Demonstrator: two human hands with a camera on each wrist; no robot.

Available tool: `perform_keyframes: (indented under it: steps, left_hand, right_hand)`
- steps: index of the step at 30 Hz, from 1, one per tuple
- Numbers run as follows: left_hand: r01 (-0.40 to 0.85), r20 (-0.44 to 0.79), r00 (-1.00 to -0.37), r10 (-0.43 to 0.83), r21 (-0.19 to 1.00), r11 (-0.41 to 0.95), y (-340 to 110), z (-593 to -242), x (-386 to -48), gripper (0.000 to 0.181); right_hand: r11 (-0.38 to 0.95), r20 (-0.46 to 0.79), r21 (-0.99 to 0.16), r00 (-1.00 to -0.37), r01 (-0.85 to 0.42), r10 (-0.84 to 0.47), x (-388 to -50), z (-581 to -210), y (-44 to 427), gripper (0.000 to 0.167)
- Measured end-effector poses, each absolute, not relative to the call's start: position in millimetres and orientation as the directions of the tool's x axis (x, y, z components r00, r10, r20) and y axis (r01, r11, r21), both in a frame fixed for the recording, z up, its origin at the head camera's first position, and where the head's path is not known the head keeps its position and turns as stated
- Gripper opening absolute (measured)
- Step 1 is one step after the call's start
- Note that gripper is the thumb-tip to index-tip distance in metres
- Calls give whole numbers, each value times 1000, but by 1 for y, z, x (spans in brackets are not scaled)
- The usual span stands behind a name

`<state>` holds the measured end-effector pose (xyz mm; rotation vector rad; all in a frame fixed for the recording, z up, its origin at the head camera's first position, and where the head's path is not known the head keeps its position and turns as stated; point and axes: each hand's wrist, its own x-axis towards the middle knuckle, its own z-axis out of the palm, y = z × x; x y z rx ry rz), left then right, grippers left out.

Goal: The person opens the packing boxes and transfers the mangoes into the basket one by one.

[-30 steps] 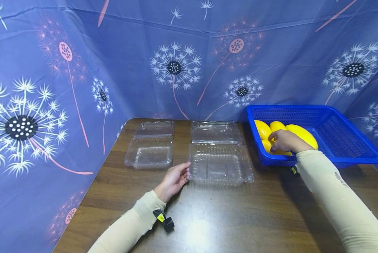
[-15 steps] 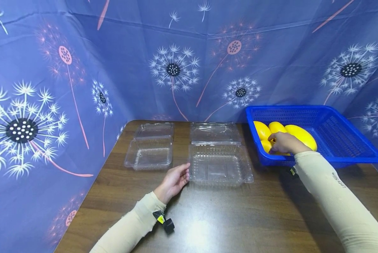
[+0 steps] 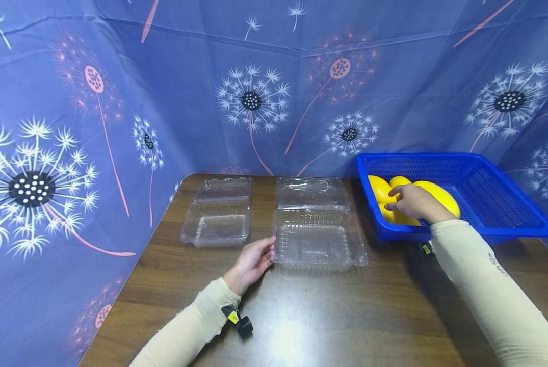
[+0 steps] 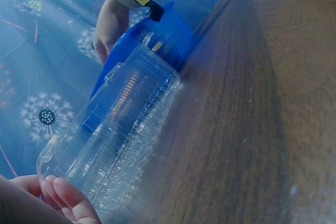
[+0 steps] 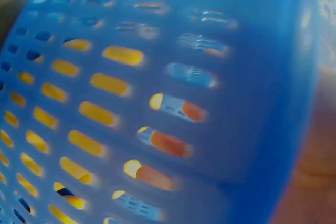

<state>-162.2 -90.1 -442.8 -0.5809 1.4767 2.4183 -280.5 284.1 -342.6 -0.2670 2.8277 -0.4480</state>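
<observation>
In the head view, my left hand [image 3: 252,262] holds the near left side of a clear plastic clamshell container [image 3: 314,239], with its lid folded back. The left wrist view shows the fingers [image 4: 71,198] at the corner of that container [image 4: 113,129]. My right hand [image 3: 413,201] reaches into a blue plastic basket [image 3: 503,233], over several smooth yellow oval fruits [image 3: 439,198], perhaps mangoes. Its thumb and forefinger are apart, with nothing seen between them; the other fingers are partly hidden. Through the slotted basket wall [image 5: 220,129], the right wrist view shows bits of yellow and skin.
A smaller clear clamshell container [image 3: 216,219] lies with its lid back, left of the larger one. Both sit on a brown wooden table [image 3: 338,316]. A blue dandelion-print cloth [image 3: 177,66] hangs behind and at the left side.
My right hand has risen slightly and its fingers have spread; more of the front yellow fruit shows beneath it. My left hand and both containers stay in place.
</observation>
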Motion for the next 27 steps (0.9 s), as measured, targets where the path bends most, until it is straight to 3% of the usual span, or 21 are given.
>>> perform_keyframes:
  steps: [14, 27]
  left_hand:
    - [-402, -454, -891, -3, 791, -462, -90, -444, -163, 13]
    - [-409, -458, -889, 7, 788, -461, -91, -446, -164, 11]
  right_hand:
    - [883, 26, -418, -974, -214, -224, -252, -321, 279, 52]
    - [833, 221, -481, -957, -273, -186, -223, -319, 264, 34]
